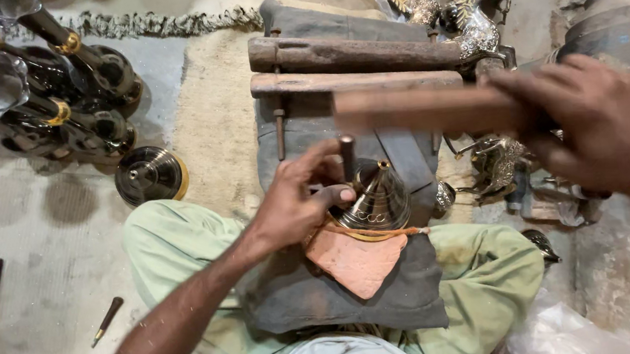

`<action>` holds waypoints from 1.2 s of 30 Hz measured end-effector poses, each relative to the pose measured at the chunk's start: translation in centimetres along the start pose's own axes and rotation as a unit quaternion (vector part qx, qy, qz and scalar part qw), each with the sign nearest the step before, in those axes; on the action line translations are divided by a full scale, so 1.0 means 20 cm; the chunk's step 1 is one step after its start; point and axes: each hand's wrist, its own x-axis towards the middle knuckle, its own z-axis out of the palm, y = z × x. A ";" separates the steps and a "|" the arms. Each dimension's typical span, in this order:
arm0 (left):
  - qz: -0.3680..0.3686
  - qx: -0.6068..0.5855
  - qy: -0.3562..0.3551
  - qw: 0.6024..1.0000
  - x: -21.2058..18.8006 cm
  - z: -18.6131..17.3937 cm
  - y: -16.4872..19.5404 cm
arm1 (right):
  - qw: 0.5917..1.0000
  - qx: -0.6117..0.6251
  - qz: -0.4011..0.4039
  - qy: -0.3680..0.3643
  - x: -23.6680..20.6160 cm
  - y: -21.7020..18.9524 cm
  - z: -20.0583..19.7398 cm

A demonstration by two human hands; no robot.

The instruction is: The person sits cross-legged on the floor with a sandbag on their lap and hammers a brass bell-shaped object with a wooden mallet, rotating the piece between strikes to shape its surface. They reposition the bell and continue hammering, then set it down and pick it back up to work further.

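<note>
My left hand [298, 199] grips a short metal punch [347, 156] upright, its tip set against a cone-shaped engraved brass piece [378, 197] that rests on a tan leather pad [356, 261] and dark cloth [321, 299] over my lap. Raised above and to the right, my right hand [602, 128] is closed around a wooden stick [422, 109], which is blurred and reaches leftward over the punch.
Two wooden bars [350, 66] lie on a grey cloth ahead. Brass horse figures [466, 9] stand at back right, another [497, 164] near my right knee. Dark bottle-shaped pieces [45, 97] and a round brass base [149, 174] sit at left. A small tool [106, 321] lies on the floor.
</note>
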 end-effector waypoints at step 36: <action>0.193 0.082 -0.196 0.958 0.15 -0.10 0.12 | 0.958 0.155 0.107 0.217 -0.42 -0.36 0.30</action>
